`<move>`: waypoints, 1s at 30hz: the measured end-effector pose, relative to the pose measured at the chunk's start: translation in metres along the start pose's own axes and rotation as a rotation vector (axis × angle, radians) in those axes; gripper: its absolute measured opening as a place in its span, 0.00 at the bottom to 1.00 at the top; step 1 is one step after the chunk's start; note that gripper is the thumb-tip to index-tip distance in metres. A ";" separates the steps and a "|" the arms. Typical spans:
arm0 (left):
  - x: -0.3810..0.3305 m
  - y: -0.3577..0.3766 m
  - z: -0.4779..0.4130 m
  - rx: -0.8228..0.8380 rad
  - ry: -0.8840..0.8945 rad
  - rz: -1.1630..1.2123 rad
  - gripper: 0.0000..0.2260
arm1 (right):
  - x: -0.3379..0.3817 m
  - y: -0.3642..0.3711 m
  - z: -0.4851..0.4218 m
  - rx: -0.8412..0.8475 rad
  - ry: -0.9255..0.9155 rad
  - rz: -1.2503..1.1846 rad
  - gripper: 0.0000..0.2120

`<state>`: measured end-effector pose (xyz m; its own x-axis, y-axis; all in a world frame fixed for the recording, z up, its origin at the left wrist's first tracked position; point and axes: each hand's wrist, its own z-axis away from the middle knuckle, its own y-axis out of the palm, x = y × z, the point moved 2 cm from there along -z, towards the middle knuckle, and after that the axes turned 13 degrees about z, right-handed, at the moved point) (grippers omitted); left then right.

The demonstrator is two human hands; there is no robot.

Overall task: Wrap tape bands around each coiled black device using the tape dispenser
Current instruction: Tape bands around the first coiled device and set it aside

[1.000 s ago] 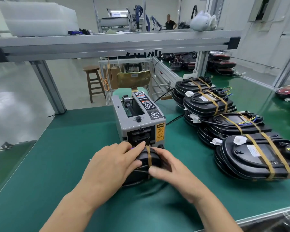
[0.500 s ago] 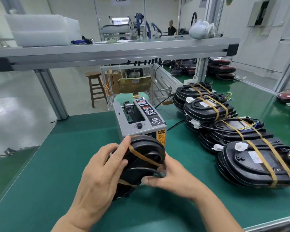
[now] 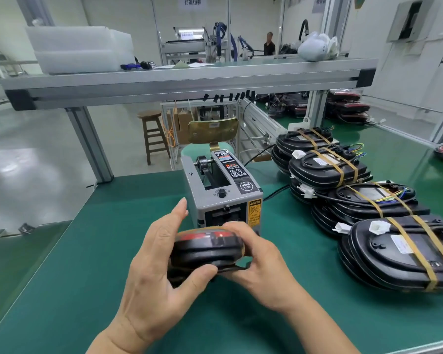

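Above the near middle of the green-matted desk (image 3: 62,264), a black oval device (image 3: 207,254) with a ribbed rubbery rim and a red face turned up and away is held between both hands. It appears lifted off the mat, and its long axis runs left to right. The left hand (image 3: 154,272) cups its left end, with the thumb hooked under the near edge, the fingers reaching up behind it and the forefinger straight. The right hand (image 3: 264,267) grips the right end, fingers curled over the top and thumb beneath. A tan tape band (image 3: 205,228) shows along the upper rim. The grey box-shaped tape dispenser (image 3: 223,192) stands directly beyond the device. Its outlet faces the person, just behind the right hand's knuckles, so that hand looks the nearer one for drawing a further strip. Stacks of taped black devices (image 3: 325,169) sit toward the desk's right edge.
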<state>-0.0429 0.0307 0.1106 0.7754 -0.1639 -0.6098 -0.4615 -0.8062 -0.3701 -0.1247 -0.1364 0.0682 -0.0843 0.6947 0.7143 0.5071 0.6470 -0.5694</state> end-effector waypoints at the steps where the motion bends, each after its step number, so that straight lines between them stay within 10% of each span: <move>1: 0.000 0.000 -0.001 0.016 -0.012 -0.007 0.37 | 0.002 0.003 0.001 0.000 -0.017 0.036 0.23; 9: 0.011 -0.002 0.002 -0.005 -0.143 -0.080 0.32 | 0.007 0.025 0.005 -0.060 0.017 -0.025 0.28; 16: 0.013 -0.001 0.002 -0.069 -0.162 -0.092 0.23 | -0.011 -0.006 -0.004 0.492 0.122 -0.271 0.42; 22: 0.008 0.001 0.000 -0.089 -0.163 -0.107 0.21 | -0.033 -0.013 -0.027 -0.152 0.558 -0.481 0.05; 30: 0.005 0.000 0.002 -0.074 -0.182 -0.104 0.23 | -0.033 0.010 -0.046 -0.338 0.754 -0.445 0.06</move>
<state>-0.0396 0.0304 0.1062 0.7233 0.0221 -0.6902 -0.3451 -0.8541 -0.3890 -0.0773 -0.1669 0.0577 0.1876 -0.0584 0.9805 0.7943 0.5962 -0.1165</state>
